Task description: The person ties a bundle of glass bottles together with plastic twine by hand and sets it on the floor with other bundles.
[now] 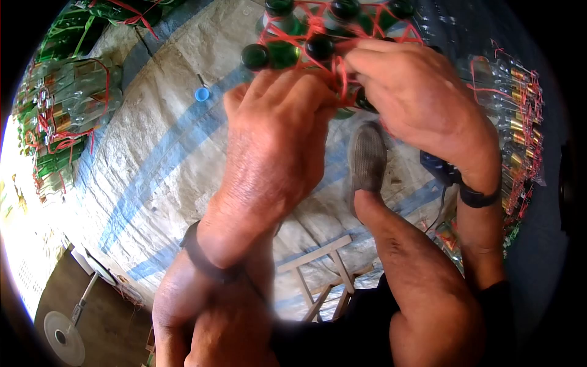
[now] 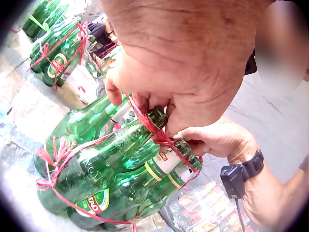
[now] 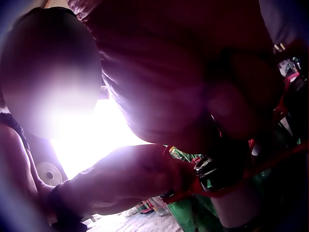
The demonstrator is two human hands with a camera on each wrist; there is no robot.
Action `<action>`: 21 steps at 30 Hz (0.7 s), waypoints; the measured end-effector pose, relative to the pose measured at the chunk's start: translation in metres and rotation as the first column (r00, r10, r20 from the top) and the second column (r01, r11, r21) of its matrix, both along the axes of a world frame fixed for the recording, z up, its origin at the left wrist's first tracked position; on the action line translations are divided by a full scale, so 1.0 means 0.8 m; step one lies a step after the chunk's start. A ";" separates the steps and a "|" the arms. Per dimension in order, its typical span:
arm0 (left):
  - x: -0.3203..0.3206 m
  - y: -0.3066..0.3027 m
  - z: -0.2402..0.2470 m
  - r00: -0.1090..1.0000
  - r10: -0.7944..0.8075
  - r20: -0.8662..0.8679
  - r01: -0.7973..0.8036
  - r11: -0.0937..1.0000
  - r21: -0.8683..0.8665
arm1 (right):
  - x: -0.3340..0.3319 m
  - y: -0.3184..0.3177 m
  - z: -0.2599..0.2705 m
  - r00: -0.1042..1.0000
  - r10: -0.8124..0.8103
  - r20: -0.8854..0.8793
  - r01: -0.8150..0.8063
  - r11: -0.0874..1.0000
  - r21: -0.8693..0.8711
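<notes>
A bundle of green glass beer bottles [image 2: 111, 169] stands in front of me, bound by red plastic twine [image 2: 161, 137] round the bodies and the necks. My left hand [image 1: 272, 134] is over the near necks, fingers curled down and pinching the twine beside a bottle mouth. To its right, my right hand [image 1: 422, 98] grips the twine at the same side of the bundle. A strand of red twine [image 1: 341, 79] shows between the two hands. In the right wrist view the right hand [image 3: 183, 67] is dark, and its fingertips are mostly hidden.
Bundles of clear bottles [image 1: 85, 92] lie at the left, with more clear bottles [image 1: 520, 122] at the right. A pale, blue-striped tarp [image 1: 165, 147] covers the floor. On it are a small blue cap [image 1: 202, 94], my shod foot [image 1: 369, 156] and a wooden stool [image 1: 324, 263]. A fan [image 1: 63, 336] stands lower left.
</notes>
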State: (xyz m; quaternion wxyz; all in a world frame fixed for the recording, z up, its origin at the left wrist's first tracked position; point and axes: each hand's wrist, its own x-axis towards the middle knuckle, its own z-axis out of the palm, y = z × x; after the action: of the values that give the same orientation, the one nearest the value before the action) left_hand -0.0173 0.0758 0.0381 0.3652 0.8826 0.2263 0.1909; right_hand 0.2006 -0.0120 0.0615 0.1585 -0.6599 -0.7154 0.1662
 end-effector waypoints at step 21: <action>0.000 0.001 0.009 0.995 -0.022 -0.102 0.038 0.986 0.162 | 0.006 -0.002 -0.011 0.971 0.042 -0.236 -0.075 0.989 -0.131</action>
State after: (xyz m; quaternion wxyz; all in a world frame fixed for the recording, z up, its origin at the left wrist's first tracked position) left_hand -0.0176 0.0769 0.0451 0.2825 0.9214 0.2144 0.1589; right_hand 0.2051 -0.0134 0.0528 0.1900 -0.6240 -0.6977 0.2962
